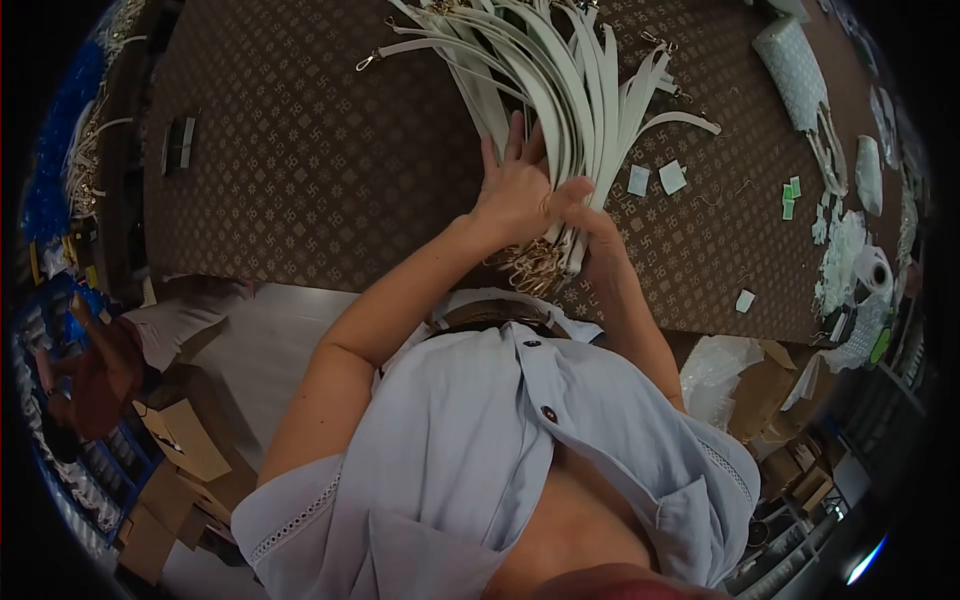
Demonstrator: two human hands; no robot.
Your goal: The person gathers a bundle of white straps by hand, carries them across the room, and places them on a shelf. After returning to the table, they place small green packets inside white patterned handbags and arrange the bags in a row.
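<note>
A large bundle of white straps [550, 95] with metal clips at the ends fans out across the patterned tabletop. My left hand [512, 195] reaches in from the left side of the bundle. Its fingers are spread, partly behind the straps, while the thumb lies across them. On the other side, my right hand [597, 230] grips the bundle's narrow near end; most of its fingers are hidden. Just below my hands, gold-coloured clips [535, 268] hang in a cluster near the table's front edge. One strap end with a clip [367, 60] sticks out to the left.
Small white tags [672, 177] and green tags [789, 197] lie on the brown table [300, 180]. A pale patterned bag [795, 75] and a roll [873, 268] are at the right. Another person [100, 365] is at the far left, near cardboard boxes [185, 440].
</note>
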